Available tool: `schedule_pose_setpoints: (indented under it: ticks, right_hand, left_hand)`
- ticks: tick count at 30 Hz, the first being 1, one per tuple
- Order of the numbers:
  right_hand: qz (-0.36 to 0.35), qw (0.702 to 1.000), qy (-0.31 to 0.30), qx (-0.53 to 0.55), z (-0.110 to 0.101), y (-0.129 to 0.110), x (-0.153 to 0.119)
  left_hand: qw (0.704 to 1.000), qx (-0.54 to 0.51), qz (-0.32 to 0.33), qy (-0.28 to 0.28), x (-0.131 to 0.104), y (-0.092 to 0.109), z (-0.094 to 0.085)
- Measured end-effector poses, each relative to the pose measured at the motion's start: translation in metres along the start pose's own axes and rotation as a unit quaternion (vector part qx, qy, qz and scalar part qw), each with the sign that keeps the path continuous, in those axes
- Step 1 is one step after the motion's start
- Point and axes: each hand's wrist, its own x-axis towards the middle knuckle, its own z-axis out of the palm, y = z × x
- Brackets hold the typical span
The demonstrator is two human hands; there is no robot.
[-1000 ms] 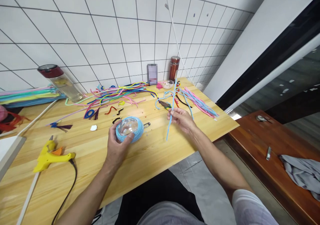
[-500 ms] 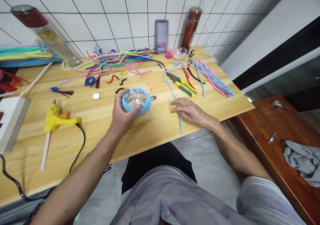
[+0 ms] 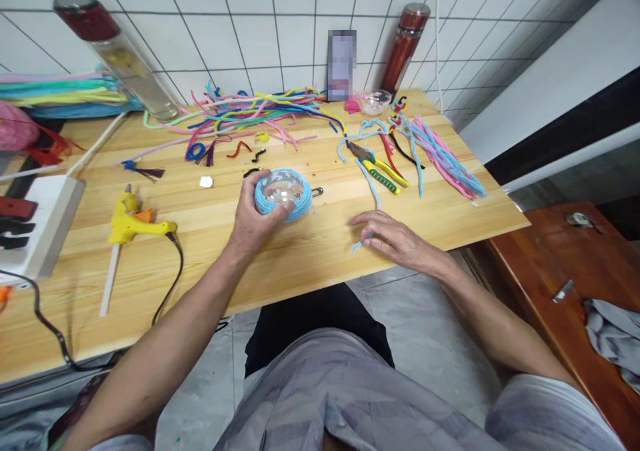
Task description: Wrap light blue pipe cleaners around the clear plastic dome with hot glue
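My left hand (image 3: 259,212) is closed around the side of a clear plastic dome (image 3: 283,187) wrapped in light-blue pipe cleaner, its thumb over the near rim. A small dark metal clasp (image 3: 317,192) sticks out from the dome's right side. Further right, my right hand (image 3: 393,239) pinches a light-blue pipe cleaner (image 3: 369,183) low over the table. The short lower end of that strip pokes out beneath the fingers, and its upper part runs back toward the pliers (image 3: 377,167). The fingertips partly hide where the strip is gripped.
A yellow glue gun (image 3: 133,217) stands at left beside a white power strip (image 3: 45,227). Loose coloured pipe cleaners (image 3: 260,114) lie along the wall. Blue and pink ones (image 3: 450,157) lie at right. A tall bottle (image 3: 127,64), a phone (image 3: 341,64) and a red flask (image 3: 404,51) stand behind.
My right hand's fingers have curled in around the light-blue pipe cleaner, whose lower end has swung and now shows less. The left hand still holds the dome. The view has shifted slightly left.
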Motion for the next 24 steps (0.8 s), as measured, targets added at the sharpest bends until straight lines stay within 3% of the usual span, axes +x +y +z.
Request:
schedule_pose_setpoints:
  ticks: [6, 13, 19, 24]
  right_hand:
    - [0.051, 0.988, 0.1, 0.102, -0.006, -0.026, 0.066]
    - [-0.061, 0.983, 0.167, 0.033, -0.001, -0.038, 0.141]
    - [-0.095, 0.978, 0.184, -0.004, 0.021, -0.025, 0.153]
    - [-0.114, 0.973, 0.196, -0.033, 0.032, -0.022, 0.15]
  left_hand:
    - [0.998, -0.026, -0.049, 0.015, 0.005, 0.022, -0.005]
    - [0.998, -0.023, -0.065, 0.01, 0.003, 0.044, -0.014]
    - [0.996, -0.03, -0.079, 0.001, -0.002, 0.026, -0.017]
    - [0.997, -0.033, -0.057, 0.029, -0.009, 0.012, -0.017]
